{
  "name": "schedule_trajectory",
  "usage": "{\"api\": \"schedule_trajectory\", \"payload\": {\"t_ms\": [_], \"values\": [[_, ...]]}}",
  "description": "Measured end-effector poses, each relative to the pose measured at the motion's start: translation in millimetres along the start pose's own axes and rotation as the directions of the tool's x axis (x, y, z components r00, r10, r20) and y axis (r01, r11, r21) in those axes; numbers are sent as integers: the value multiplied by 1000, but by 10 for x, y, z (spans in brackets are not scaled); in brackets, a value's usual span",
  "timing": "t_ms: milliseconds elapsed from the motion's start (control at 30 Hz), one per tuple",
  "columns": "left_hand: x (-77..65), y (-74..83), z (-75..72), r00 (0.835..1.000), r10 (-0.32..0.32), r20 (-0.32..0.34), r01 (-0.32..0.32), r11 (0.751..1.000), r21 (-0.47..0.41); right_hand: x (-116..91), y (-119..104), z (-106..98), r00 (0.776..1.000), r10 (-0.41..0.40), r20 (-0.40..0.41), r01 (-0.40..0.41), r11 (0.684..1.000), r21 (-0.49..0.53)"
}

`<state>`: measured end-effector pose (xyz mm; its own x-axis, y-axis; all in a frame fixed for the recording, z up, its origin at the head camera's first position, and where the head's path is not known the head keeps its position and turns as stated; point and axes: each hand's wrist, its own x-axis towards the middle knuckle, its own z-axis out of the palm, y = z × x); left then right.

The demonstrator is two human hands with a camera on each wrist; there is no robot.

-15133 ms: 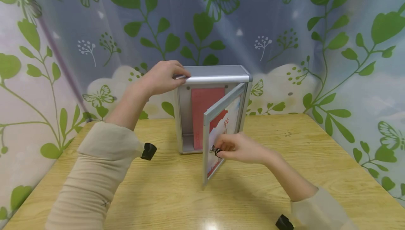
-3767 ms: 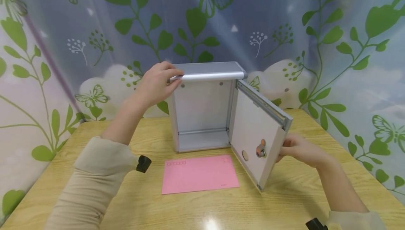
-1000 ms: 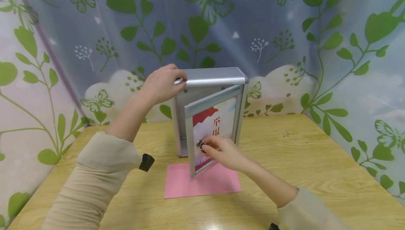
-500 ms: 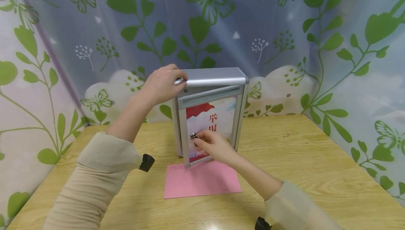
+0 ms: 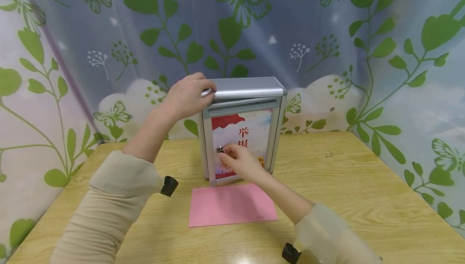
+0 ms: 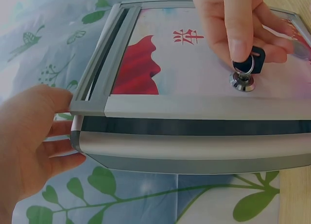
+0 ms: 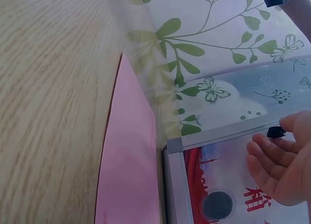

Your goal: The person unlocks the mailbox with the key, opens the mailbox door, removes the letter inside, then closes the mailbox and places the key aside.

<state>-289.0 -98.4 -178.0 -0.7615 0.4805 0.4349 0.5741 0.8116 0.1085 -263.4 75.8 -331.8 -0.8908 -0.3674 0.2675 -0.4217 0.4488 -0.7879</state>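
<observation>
A grey metal suggestion box (image 5: 250, 83) stands upright on the table, its picture-fronted door (image 5: 254, 124) slightly ajar at the left side. My left hand (image 5: 189, 97) grips the box's upper left corner, thumb and fingers around the edge. Between thumb and finger my right hand (image 5: 241, 162) pinches a black-headed key (image 6: 257, 61), which sits in the door's round lock (image 6: 242, 82). A pink envelope (image 5: 232, 207) lies flat on the table in front of the box. The inside of the box is hidden behind the door.
The wooden table (image 5: 348, 191) extends around the box on both sides. A patterned curtain (image 5: 312, 22) with leaves and butterflies hangs behind it. Black wrist mounts (image 5: 168, 186) stick out from both sleeves.
Earlier the envelope stood inside the box; by 3.8 seconds ago it lay on the table and the door stood wide open. Since then my right hand has swung the door nearly closed by the key.
</observation>
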Motion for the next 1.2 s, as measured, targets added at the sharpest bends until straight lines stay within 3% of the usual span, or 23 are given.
{"api": "schedule_trajectory", "payload": {"t_ms": [433,733,900,1000,1133,1200], "values": [[-9,-23,15,1000,14,1,-14,1000,3,132,14,48,999,16,-48,-18,999,-41],[-12,-27,33,1000,24,-9,-23,999,30,171,5,91,995,1,-104,-16,990,-138],[-20,-26,49,999,28,-31,-27,999,43,174,0,112,989,-49,-137,14,969,-246],[-24,-26,60,998,34,-45,-32,998,47,169,4,138,978,-148,-145,77,909,-410],[-23,-22,64,998,43,-51,-40,998,51,165,3,175,944,-292,-154,129,755,-643],[-22,-20,60,998,45,-53,-43,998,50,172,-3,185,929,-329,-167,120,699,-705]]}}
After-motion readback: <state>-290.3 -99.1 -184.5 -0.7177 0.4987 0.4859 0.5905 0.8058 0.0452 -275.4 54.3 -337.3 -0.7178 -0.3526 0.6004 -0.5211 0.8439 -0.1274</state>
